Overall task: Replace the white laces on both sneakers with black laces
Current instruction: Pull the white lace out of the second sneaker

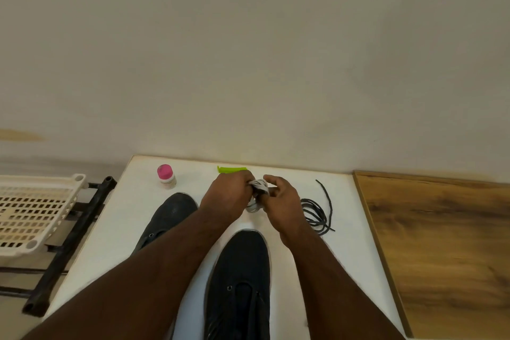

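White laces (259,188), bundled, sit mid-frame, pinched between the left hand (230,196) and right hand (281,201) above the worktop (345,243). The coiled black laces (317,215) lie just right of the right hand, the nearer one, long axis running top to bottom.

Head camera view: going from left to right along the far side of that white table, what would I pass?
Cream plastic basket beside the table → pink-capped bottle → green object, partly hidden → left hand → bundled white lace gripped by both hands → right hand → loose black lace → wooden board.
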A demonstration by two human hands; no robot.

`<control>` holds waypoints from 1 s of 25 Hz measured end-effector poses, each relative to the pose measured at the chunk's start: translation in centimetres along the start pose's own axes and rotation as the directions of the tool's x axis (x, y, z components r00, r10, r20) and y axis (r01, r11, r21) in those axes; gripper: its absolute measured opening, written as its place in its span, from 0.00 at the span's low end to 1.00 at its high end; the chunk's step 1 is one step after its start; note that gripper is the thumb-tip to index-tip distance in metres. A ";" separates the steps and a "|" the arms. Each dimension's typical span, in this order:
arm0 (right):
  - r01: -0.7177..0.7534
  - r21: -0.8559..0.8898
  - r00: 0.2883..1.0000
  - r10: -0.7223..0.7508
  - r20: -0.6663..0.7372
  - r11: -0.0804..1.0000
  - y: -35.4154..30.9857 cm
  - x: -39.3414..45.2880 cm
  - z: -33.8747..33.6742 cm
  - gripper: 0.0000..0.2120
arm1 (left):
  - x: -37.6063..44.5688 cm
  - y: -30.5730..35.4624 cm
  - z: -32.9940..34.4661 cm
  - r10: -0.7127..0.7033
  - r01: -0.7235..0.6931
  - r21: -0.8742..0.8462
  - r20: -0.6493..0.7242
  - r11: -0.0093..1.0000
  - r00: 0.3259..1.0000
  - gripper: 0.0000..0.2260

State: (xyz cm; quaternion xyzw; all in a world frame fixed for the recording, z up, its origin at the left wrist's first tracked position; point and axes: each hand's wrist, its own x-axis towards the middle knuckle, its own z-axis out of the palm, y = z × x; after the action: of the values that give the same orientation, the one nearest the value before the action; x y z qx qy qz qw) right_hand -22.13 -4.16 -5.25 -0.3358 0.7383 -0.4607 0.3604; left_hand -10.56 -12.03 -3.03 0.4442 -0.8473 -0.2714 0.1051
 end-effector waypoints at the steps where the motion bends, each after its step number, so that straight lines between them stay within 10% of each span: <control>1: -0.016 0.081 1.000 0.017 -0.014 0.997 -0.6 -0.5 -0.1 0.15 | -0.6 0.1 -0.8 -0.021 0.020 -0.057 -0.020 0.998 1.000 0.08; 5: -0.032 0.200 0.999 0.034 -0.006 0.979 -3.2 -3.4 0.3 0.10 | -3.8 0.0 -3.5 -0.142 0.126 -0.401 -0.009 0.907 0.990 0.06; 9: -0.024 0.091 1.000 0.022 0.014 0.996 -5.6 -6.4 1.2 0.10 | -8.0 -0.9 -5.5 -0.250 0.296 -0.737 0.177 0.607 0.952 0.08; 25: 0.170 -0.229 0.973 -0.126 0.194 0.958 -10.7 -13.7 11.3 0.06 | -20.5 -6.9 -10.1 -0.339 0.196 -0.948 0.103 0.252 0.935 0.11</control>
State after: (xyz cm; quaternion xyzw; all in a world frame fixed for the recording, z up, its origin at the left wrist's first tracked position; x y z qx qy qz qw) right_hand -3.85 -1.49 4.09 -0.4717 0.7271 -0.3603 0.3450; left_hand 10.44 -2.33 2.81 0.4487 -0.4273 -0.7028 0.3494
